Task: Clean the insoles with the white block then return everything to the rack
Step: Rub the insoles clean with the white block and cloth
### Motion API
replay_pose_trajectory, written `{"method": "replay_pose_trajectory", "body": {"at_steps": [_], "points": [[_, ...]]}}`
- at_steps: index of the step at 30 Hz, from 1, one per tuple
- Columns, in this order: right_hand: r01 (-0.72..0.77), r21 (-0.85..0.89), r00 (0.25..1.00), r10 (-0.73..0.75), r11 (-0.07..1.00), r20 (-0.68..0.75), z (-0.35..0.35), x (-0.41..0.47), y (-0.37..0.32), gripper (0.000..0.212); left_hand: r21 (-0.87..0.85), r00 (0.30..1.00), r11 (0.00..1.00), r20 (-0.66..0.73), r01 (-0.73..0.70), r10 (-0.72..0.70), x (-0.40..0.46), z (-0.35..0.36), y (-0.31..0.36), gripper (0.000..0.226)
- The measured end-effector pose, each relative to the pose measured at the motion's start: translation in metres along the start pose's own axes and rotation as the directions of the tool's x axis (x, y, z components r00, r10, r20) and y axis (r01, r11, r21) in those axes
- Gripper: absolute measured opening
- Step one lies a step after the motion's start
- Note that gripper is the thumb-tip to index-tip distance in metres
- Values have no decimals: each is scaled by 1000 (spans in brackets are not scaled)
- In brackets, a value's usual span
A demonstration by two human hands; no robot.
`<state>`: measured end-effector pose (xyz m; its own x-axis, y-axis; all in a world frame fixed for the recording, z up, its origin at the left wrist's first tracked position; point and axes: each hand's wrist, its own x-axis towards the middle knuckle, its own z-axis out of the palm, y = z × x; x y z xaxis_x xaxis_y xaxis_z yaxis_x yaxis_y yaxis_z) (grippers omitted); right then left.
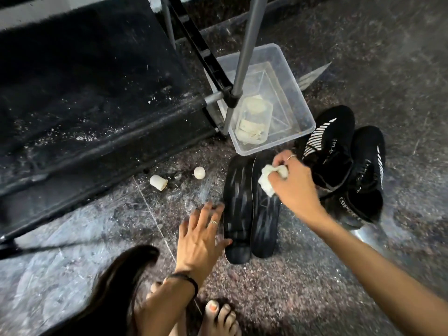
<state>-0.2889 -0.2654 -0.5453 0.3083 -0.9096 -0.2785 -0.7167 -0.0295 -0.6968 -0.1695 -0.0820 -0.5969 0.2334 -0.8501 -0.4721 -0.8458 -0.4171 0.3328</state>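
Note:
Two black insoles lie side by side on the floor, the left insole (238, 214) and the right insole (264, 221). My right hand (294, 185) is shut on a crumbly white block (268, 180), pressing it on the upper part of the right insole. My left hand (201, 236) is open with fingers spread, its fingertips at the left edge of the left insole. A pair of black shoes with white stripes (346, 163) stands just right of the insoles. The black rack (97, 122) with grey poles fills the upper left.
A clear plastic bin (286, 69) holding a small tub of white pieces (254, 122) sits behind the insoles. Two white lumps (158, 182) (199, 172) lie by the rack's base. My bare feet (218, 318) are at the bottom. White dust covers the dark floor.

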Motion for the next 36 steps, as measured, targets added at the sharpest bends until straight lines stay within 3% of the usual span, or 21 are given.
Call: {"method": "replay_pose_trajectory", "body": {"at_steps": [3,8,13,17,19,22,26,32,36], "points": [[103,-148,991,-89,984,98,23,-21,22,19,133,998,990,65,-36,28,4,2,-2,89],[317,-412,942,-232,855,244,56,-45,28,18,271,993,958,98,-90,66,19,-1,-1,97],[451,-487,877,-271,747,397,79,-61,39,19,332,990,940,135,-82,39,25,5,-3,96],[436,-564,893,-258,702,370,79,-69,51,40,271,988,962,153,-41,-1,26,4,-2,96],[448,-546,883,-256,707,393,79,-71,53,37,286,987,958,160,-30,-17,26,4,0,96],[419,-473,875,-205,775,439,81,-70,54,38,288,988,958,150,-9,-36,26,7,1,98],[373,-422,897,-205,826,392,81,-66,47,45,277,993,961,101,25,-55,27,17,-2,106],[528,-402,816,-316,748,483,70,-45,37,34,257,991,966,113,42,-73,27,18,2,100],[367,-505,923,-237,782,303,66,12,29,32,230,982,973,180,20,-63,24,7,8,99]]}}
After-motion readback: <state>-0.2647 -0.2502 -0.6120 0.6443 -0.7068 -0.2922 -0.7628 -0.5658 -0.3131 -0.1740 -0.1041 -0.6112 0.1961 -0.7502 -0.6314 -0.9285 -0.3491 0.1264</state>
